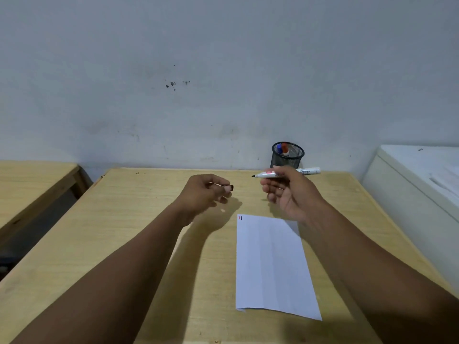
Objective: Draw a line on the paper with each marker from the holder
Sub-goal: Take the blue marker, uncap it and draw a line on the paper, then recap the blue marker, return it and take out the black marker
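The uncapped marker (285, 173) is pinched in the right hand (289, 192); the cap (231, 187) is gripped closed in the left hand (206, 192). The tip should be lowered beside the 2 marks (240, 218) on the paper (273, 266).

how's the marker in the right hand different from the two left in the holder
The marker in the right hand is uncapped, black tip bare; the two markers in the holder wear blue and red caps. The held one lies level above the table; those two stand leaning in the mesh holder. All have white barrels.

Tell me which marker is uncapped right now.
The black marker in the right hand, bare tip pointing left. The blue marker and red marker stand capped in the holder.
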A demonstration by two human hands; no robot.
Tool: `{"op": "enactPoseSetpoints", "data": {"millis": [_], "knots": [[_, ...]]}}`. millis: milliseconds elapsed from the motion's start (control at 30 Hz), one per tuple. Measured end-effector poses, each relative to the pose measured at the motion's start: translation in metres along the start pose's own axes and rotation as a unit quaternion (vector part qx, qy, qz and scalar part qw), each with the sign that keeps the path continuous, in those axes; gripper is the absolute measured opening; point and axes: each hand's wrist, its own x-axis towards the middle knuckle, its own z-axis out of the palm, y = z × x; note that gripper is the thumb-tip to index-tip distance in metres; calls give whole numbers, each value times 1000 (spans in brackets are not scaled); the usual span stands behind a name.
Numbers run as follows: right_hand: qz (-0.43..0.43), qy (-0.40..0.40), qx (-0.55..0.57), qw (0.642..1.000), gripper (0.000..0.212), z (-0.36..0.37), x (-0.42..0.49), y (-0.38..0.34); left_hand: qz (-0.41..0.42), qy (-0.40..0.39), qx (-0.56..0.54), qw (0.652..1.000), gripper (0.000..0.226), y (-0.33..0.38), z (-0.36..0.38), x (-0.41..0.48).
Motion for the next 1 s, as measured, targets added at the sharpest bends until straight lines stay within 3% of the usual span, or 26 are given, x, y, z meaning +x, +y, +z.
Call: {"op": "enactPoseSetpoints", "data": {"millis": [267,733,867,1000], "knots": [[-4,-6,20,1000,18,11,1,-19,-24,-76,-144,986,17,34,14,15],[-33,-33,32,998,20,12,11,-21,33,-55,-106,992,10,51,36,35],[11,-32,-106,994,34,4,21,-55,91,-1,-39,995,12,69,44,45],[18,48,-248,967,59,-16,33,-93,161,82,79,980,16,93,62,69]]}}
